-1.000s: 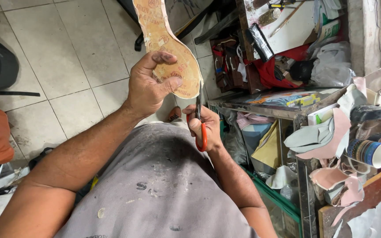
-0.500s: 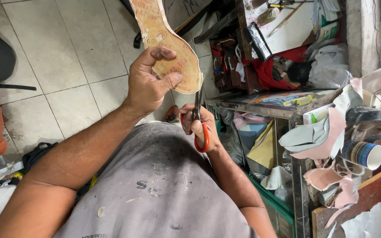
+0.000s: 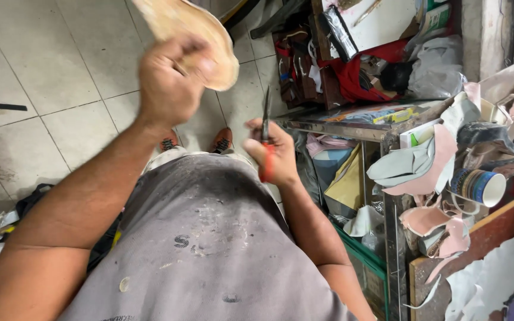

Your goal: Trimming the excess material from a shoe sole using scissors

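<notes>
A seated person in a stained grey apron (image 3: 209, 249) holds a tan, sole-shaped cutout (image 3: 194, 38) up over the tiled floor (image 3: 49, 65), the left hand (image 3: 171, 83) blurred and its fingers clamped around the cutout's lower end. The right hand (image 3: 272, 154), just below and to the right of the cutout, has its fingers closed on the red handles of a pair of scissors (image 3: 266, 128), whose dark blades point upward toward the cutout's rounded edge without touching it; whether the blades are parted cannot be told from this angle. To the right of the scissors stands a cluttered metal bench (image 3: 340, 128) piled with pink and grey leather offcuts (image 3: 423, 166) and a striped roll of tape (image 3: 477, 185); beyond the cutout, bags and red cloth (image 3: 364, 71) lie against the wall. Below the cutout, orange shoe tips (image 3: 222, 139) peek out at the apron's edge. The risk here, by the look of it, is the upturned blade tips near a moving hand: a quick swing of the cutout could bring the left fingers (image 3: 191, 50) against the points, or nick the cutout's edge off line, and the loose-looking one-ended grip could let the piece twist or drop to the floor.
</notes>
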